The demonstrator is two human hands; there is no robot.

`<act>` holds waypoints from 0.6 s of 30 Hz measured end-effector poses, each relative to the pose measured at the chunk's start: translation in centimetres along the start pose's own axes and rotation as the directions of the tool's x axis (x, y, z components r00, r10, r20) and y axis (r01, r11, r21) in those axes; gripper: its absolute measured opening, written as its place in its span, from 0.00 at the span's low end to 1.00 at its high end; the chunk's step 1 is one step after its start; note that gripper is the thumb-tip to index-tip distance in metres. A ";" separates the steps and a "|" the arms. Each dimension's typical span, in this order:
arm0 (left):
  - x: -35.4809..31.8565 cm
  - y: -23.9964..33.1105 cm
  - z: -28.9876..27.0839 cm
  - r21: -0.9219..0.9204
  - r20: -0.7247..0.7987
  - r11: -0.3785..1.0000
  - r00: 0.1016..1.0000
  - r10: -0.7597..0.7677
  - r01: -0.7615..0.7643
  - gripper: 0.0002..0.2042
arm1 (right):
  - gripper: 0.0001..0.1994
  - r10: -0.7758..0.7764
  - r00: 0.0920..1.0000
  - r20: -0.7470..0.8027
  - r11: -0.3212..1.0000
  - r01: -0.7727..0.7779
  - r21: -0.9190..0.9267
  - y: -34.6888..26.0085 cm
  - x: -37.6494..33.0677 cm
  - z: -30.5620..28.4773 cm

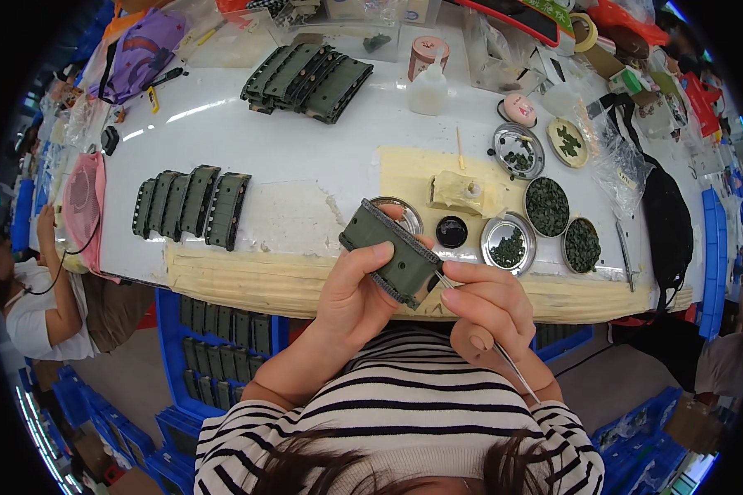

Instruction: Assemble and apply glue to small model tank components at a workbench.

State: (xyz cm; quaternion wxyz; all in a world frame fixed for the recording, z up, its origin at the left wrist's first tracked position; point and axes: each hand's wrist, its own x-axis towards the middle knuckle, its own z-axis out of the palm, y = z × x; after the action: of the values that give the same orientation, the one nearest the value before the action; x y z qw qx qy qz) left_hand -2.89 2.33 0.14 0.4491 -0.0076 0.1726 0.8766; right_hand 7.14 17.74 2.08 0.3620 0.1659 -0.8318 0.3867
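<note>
Green track piece (392, 256) clamped in my left hand (357, 290), right hand (487, 304) pinching thin brush (504, 359) at its edge; slip could smear paint.

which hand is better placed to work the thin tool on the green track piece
Right, most likely. The right hand already pinches the thin tool, its tip at the green track piece. The left hand is wrapped around that piece, holding it up.

Single head-worn fisheye view, looked steeply down, close over the hands, white worktop (305, 177) beyond, edges bowed.
</note>
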 end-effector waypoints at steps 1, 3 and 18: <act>0.0 0.1 0.0 0.003 0.001 1.000 1.000 -0.002 0.002 0.22 | 0.14 0.026 0.999 -0.023 0.998 -0.025 0.063 0.1 0.2 0.0; 0.1 0.5 0.4 0.058 -0.023 0.998 1.000 0.008 -0.006 0.24 | 0.12 0.080 0.995 -0.065 0.980 -0.067 0.186 0.4 0.7 0.0; 0.2 2.0 0.6 -0.683 0.232 0.682 0.963 -0.138 0.262 0.31 | 0.19 -0.052 0.998 0.037 0.998 0.051 0.041 -0.9 3.3 -1.3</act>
State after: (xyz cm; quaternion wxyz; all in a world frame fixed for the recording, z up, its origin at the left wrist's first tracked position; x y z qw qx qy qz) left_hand -4.52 1.60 1.29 0.5174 -0.1271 -0.2156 0.8183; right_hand 5.97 18.15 5.54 0.3527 0.2017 -0.8260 0.3907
